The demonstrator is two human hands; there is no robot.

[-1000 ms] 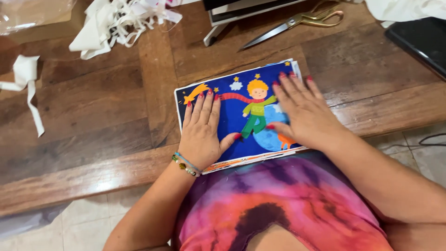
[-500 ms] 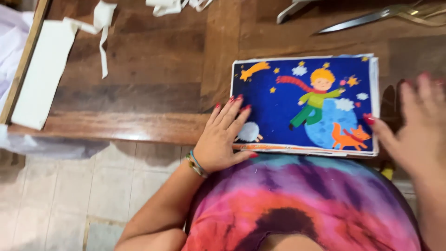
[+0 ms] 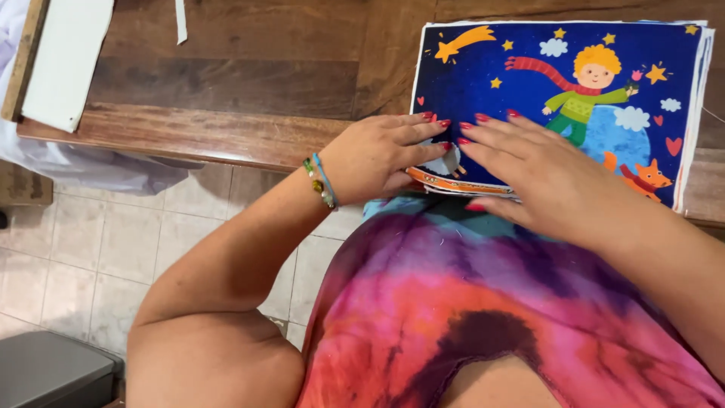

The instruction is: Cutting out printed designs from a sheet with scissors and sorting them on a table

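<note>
A stack of picture sheets lies on the wooden table, right at the near edge, close to the person's body. The top sheet is dark blue. It shows a child with a red scarf, stars, clouds, a shooting star and a small orange fox.

The left hand lies flat on the near left corner of the stack. Its fingers are stretched out and close together, pointing to the right. They press down and hold nothing. The wrist wears a bracelet with green and blue bands.

The right hand lies flat on the stack just beside the left hand. Its fingers are spread a little and point to the left. They grip nothing. The red fingertips of both hands almost meet, or just touch, over a small white shape on the picture.

A white board rests at the far left end of the table, well apart from the hands. A thin white strip lies near it. Pale floor tiles show below the table, and a grey box sits in the low corner.
</note>
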